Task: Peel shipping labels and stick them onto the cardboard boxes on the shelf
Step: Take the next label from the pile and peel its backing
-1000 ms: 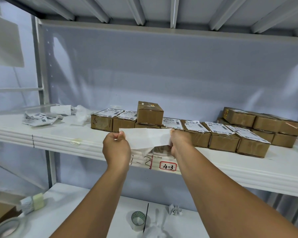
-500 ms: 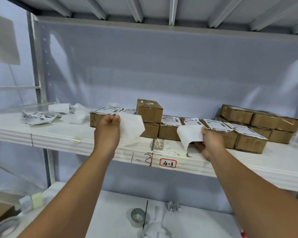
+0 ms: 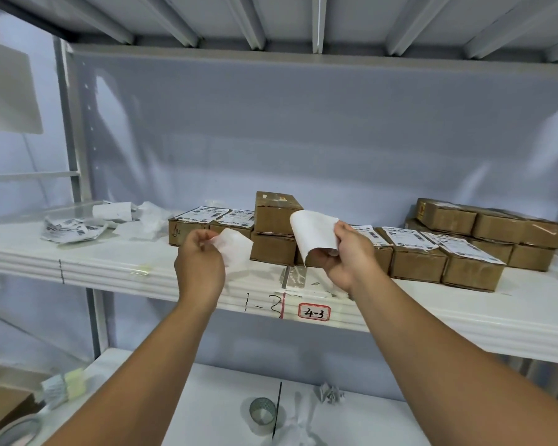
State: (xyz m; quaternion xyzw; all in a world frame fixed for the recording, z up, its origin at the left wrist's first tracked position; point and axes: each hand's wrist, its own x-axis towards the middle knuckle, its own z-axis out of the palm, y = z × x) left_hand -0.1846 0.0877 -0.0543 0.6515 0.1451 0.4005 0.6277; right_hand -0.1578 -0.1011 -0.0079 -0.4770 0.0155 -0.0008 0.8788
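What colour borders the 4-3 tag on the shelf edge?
Red; the 4-3 tag shows best in the head view.

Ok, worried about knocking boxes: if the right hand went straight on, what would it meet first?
Probably the two stacked boxes: the right hand, holding the curled label, points up and left toward them, label leading. Depth is unclear, so the gap can't be judged.

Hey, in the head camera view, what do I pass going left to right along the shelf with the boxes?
Loose printed labels → rolled white sheet → crumpled white paper → two labelled boxes → two stacked boxes → curled white sheet held by the right hand → row of labelled boxes → stack of plain boxes.
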